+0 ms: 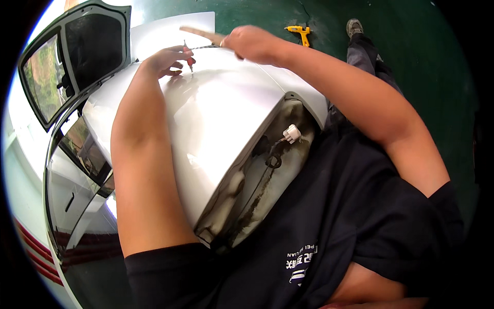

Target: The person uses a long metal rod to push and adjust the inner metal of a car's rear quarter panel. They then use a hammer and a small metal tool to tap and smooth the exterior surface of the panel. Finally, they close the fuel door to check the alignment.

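My left hand holds a slim, red-handled pointed tool upright between its fingers. The tool's lower tip meets, or nearly meets, the glossy white car body panel. Higher and to the right, my right hand is closed around a light brown, wooden-looking bar. That bar extends leftward above the red tool, apart from it. Motion smears the bar and the right hand a little, so the bar's exact kind cannot be made out.
Close to my body, a lamp opening in the panel shows grimy metal and a white wire connector. An open car door stands at far left. A yellow glue gun and a shoe are on the green floor.
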